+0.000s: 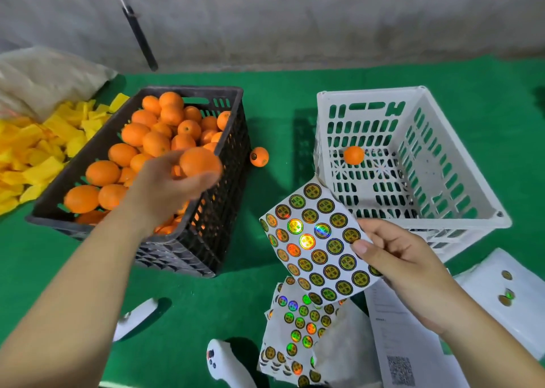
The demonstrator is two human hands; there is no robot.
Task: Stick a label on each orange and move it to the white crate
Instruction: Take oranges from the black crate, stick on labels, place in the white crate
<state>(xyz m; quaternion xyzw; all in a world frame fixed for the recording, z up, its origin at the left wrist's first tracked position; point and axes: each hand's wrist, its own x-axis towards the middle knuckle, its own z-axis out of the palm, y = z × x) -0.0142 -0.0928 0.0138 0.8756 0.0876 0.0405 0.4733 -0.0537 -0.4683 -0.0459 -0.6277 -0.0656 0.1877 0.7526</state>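
- The left hand (171,187) has its fingers curled round one smooth, round orange (200,162), holding it up over the near-right corner of the black crate (203,240).
- The right hand (395,263) pinches a glossy white label sheet (317,244) at its 3 o'clock edge, thumb on top; the sheet carries rows of round gold stickers, a few flashing rainbow.
- The black crate is slotted plastic, piled with oranges, sitting at about 10 o'clock on the green felt-like mat (274,104).
- The white crate (442,198), same slotted plastic, sits at 2 o'clock with a single orange (354,155) inside near its far-left corner.
- A loose orange (259,157) with a sticker lies on the mat between the crates, just beside the black one.
- More sticker sheets (300,328) are heaped at 6 o'clock, under the held sheet.
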